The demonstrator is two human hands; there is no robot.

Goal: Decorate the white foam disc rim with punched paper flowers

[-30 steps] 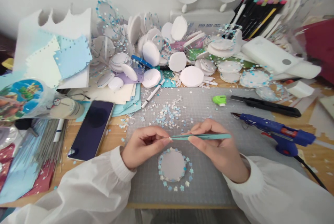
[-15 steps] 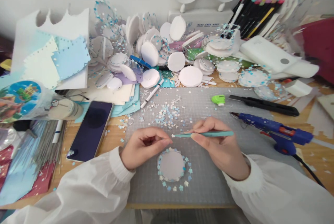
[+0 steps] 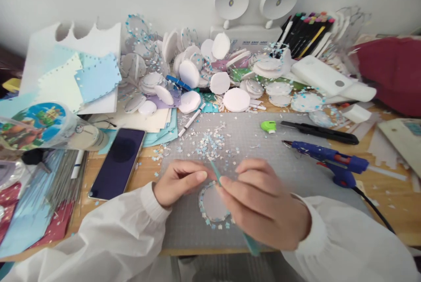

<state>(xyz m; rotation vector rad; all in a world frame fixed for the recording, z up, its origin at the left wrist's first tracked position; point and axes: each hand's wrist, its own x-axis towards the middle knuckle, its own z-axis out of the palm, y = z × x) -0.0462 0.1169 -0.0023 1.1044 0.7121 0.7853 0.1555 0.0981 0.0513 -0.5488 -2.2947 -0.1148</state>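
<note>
My right hand (image 3: 259, 203) grips a pair of teal tweezers (image 3: 216, 172), slightly blurred, whose tip points up and away beside the pile of small paper flowers (image 3: 212, 144). A pale speck shows at the tip; I cannot tell if it is held. Just left of the tweezers, my left hand (image 3: 180, 181) is closed, thumb and forefinger pressed together; whatever is between them is hidden. Below the hands lies a round white disc (image 3: 213, 201) edged with blue and white flowers. Several more flowers curve around it, partly covered by my right hand.
A blue glue gun (image 3: 332, 155), a black utility knife (image 3: 320, 133) and a green piece (image 3: 269, 126) lie right on the grey cutting mat (image 3: 184, 240). A phone (image 3: 118, 163) and a tilted cup (image 3: 59, 126) are left. White discs (image 3: 237, 99) crowd the back.
My right hand has turned the tweezers from nearly level to steeply slanted and moved closer to my left hand. It now covers part of the flower ring. The camera view has shifted slightly.
</note>
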